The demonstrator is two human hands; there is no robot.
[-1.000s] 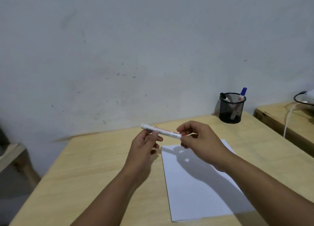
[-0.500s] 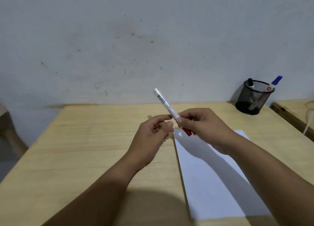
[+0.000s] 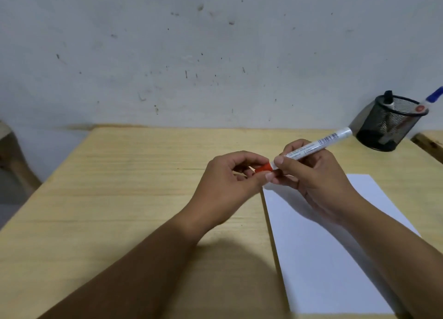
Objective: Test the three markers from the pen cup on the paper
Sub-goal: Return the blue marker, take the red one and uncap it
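Note:
My right hand (image 3: 311, 177) grips the white barrel of a marker (image 3: 318, 143), whose back end points up and right toward the pen cup. My left hand (image 3: 230, 182) pinches the marker's red cap (image 3: 263, 168), which sits against the barrel. Both hands hover over the table just beyond the top left corner of the white paper (image 3: 323, 258). A black mesh pen cup (image 3: 388, 124) stands at the far right by the wall. It holds a blue-capped marker (image 3: 429, 100) and a black-capped marker (image 3: 388, 97).
The light wooden table (image 3: 124, 186) stands against a marked white wall. A second wooden surface (image 3: 429, 141) shows at the right edge. Part of a wooden chair or stool (image 3: 12, 155) sits beyond the table's left side.
The marker swung round: its white end pointed up left, now up right toward the cup. My left fingers moved onto the red cap. The view dropped lower.

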